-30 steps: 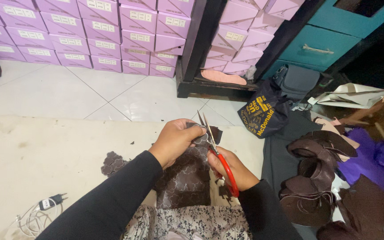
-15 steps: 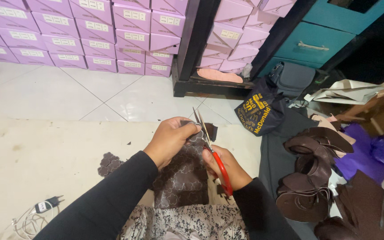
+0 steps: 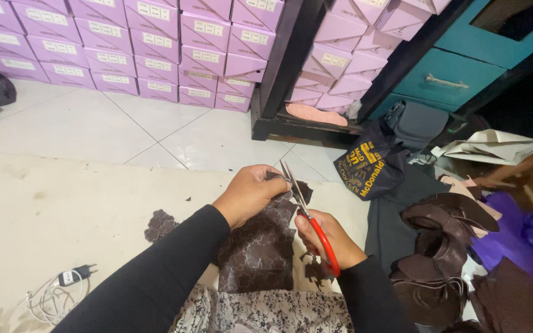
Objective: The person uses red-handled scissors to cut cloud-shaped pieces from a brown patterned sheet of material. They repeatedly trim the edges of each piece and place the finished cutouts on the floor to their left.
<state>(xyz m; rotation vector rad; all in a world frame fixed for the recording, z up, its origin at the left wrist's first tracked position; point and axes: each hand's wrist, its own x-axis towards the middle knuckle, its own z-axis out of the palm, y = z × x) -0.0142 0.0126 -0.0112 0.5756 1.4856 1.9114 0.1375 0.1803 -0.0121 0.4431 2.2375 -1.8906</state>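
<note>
**Scissors at the top edge of a patterned brown piece**

Lilac shoeboxes fill the upper left and upper centre of the frame in stacked rows, split by a dark shelf post. Below them runs a white tiled floor, and a stained cream mat covers the lower left. At the right edge lies a heap of dark brown cut pieces, with purple material just beyond it and a black printed bag above.

In the lower centre hangs the patterned brown sheet, held up over a floral-print lap. The left hand pinches the sheet's top edge, fingers curled tight over it and thumb pressed against them. The right hand is wrapped around the red handles of the scissors, fingers through the loops; the blades point toward the upper centre and stand slightly apart, their tips at the pinched edge. A small scalloped offcut lies on the mat just left of the sleeve, and a white charger with cable sits in the lower left corner.

The step in hand looks like trimming along the sheet's upper edge. The next move likely calls for keeping the edge taut while the blades close along the pattern's outline.
</note>
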